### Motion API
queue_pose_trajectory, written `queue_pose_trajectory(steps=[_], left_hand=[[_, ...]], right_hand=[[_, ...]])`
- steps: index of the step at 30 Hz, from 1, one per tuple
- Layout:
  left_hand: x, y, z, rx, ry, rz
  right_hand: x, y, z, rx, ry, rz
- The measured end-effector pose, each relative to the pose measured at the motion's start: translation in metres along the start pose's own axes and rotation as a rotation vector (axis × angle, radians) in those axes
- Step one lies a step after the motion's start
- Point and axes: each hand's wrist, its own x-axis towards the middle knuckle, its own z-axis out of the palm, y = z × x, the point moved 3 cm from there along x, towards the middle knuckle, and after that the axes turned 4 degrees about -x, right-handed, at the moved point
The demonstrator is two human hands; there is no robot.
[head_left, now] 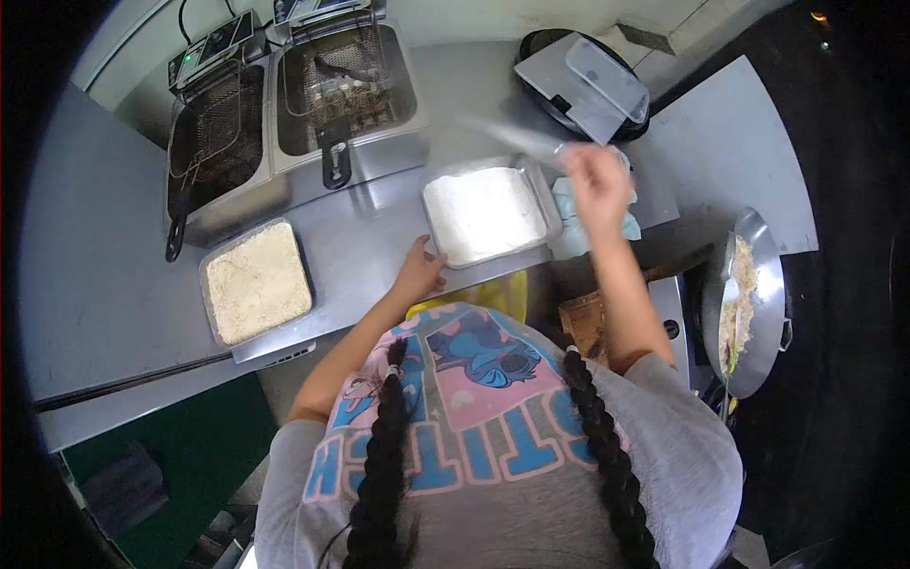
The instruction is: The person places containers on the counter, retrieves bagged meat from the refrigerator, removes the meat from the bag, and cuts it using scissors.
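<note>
A clear tray (438,213) filled with smooth white powder sits on the steel counter in front of me. My left hand (420,273) is at its near left corner, fingers closed against the rim. Raised beyond the tray's right side, my right hand (599,180) is closed around a long, pale, thin utensil (526,139). Motion smears that utensil as it points left over the far edge of the tray, so its exact kind is unclear. Beneath my right hand lies a crumpled pale green cloth (572,237).
Left of me stands a tray of beige crumbs (254,284). Behind it are two deep fryers (327,163) with baskets, handles jutting forward. A black round pan (533,45) with lids on it is at the back right. A wok (766,313) holding food stands far right.
</note>
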Motion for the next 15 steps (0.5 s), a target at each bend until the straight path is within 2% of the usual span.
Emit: queue_pose_trajectory(steps=[1, 3, 4, 5, 7, 8, 10, 11, 13, 15], left_hand=[[0.002, 0.003, 0.003, 0.019, -0.008, 0.009], [0.012, 0.003, 0.009, 0.055, 0.037, 0.055], [0.010, -0.001, 0.004, 0.100, 0.093, 0.110], [0.013, 0.000, 0.005, 0.091, 0.120, 0.101], [0.014, -0.001, 0.006, 0.070, 0.133, 0.171], [0.009, 0.001, 0.006, 0.061, 0.157, 0.153], [0.003, 0.016, 0.005, 0.011, 0.228, 0.174], [0.012, 0.006, -0.008, -0.004, 0.248, 0.176], [0.032, -0.031, -0.040, 0.216, 0.282, 0.201], [0.023, -0.030, -0.026, 0.333, 0.371, 0.246]], right_hand=[[0.018, 0.042, -0.007, 0.079, 0.166, 0.018], [0.048, 0.128, -0.023, 0.405, 0.321, 0.361], [0.052, 0.139, -0.037, 0.389, 0.386, 0.574], [0.064, 0.186, -0.044, 0.390, 0.448, 0.592], [0.083, 0.255, -0.045, 0.774, 0.558, 0.796], [0.088, 0.295, -0.041, 0.781, 0.528, 0.809], [0.089, 0.386, -0.018, 1.045, 0.525, 0.871], [0.090, 0.429, 0.001, 1.071, 0.523, 0.910], [0.091, 0.523, 0.038, 1.122, 0.523, 0.990], [0.078, 0.540, 0.068, 1.086, 0.477, 1.057]])
